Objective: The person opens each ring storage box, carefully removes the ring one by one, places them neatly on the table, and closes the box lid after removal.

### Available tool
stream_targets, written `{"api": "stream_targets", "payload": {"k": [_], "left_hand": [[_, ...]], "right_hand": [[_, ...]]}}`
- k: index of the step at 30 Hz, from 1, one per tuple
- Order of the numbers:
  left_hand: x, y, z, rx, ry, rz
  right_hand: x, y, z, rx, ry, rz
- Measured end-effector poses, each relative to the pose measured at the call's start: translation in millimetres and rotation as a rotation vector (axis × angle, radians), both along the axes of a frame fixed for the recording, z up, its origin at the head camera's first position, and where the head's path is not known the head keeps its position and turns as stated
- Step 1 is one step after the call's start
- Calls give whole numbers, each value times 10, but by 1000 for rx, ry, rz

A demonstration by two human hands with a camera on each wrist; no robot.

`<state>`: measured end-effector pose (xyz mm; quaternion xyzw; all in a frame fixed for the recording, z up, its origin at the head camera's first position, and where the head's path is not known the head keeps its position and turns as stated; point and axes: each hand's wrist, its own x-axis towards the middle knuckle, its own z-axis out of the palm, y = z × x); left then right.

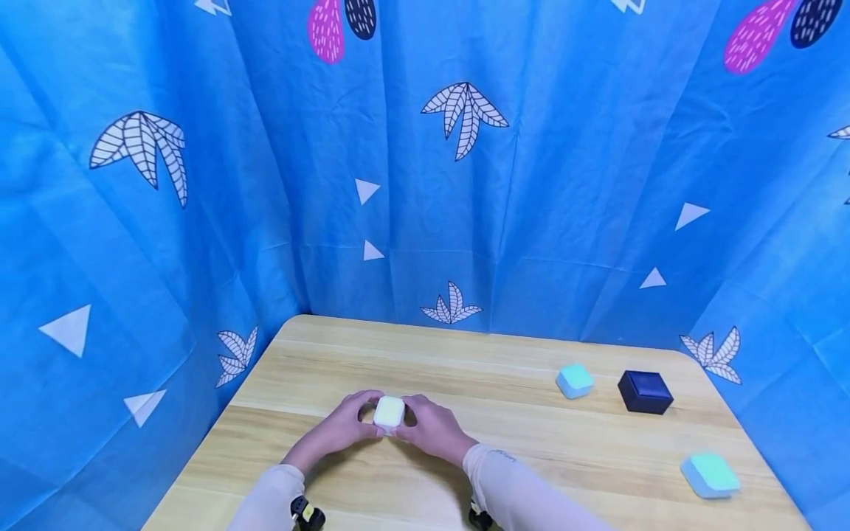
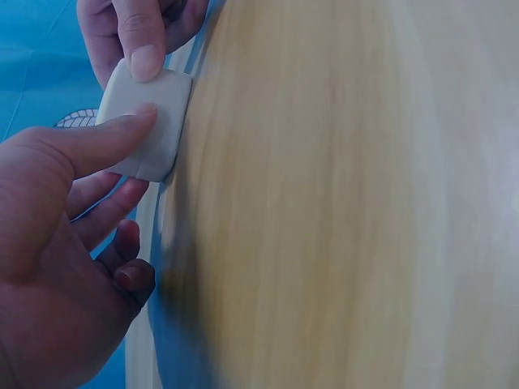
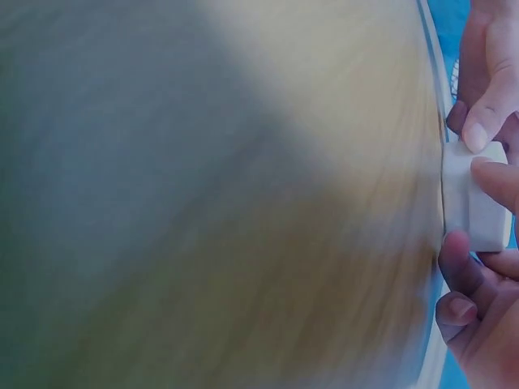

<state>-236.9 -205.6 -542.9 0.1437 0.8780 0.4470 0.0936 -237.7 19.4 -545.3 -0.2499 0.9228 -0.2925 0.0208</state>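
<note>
Between both hands is a small white box (image 1: 389, 411) with rounded corners, close over the wooden table. My left hand (image 1: 347, 423) pinches it from the left, thumb on the near side and fingers behind. From the right, my right hand (image 1: 434, 428) grips it the same way. In the left wrist view the pale face of the white box (image 2: 154, 109) shows, with both thumbs pressed against it. A seam line runs along the white box (image 3: 462, 198) in the right wrist view. Its far side is hidden behind the fingers.
On the right half of the wooden table (image 1: 531, 450) stand a light teal box (image 1: 574, 381), a dark navy box (image 1: 645, 391) and, nearer, a second light teal box (image 1: 710, 475). A blue patterned curtain (image 1: 412, 184) hangs round the back and sides.
</note>
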Motion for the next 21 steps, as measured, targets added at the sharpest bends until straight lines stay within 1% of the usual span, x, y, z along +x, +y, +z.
{"api": "stream_targets", "payload": {"k": [5,15,17,21], "left_hand": [[15,-61,1,-29,-9,38],[19,-178,23,-54,-33,76],[18,-196,21,-47,-34,79],[6,-222,12,-17,-32,63]], "right_hand": [[-9,-67,-9,-7,9,10],[-57,-194,-9,-32,-9,33],[-64,-215,-8,-33,-8,35],[-67,-244,-9,-46,-9,31]]}}
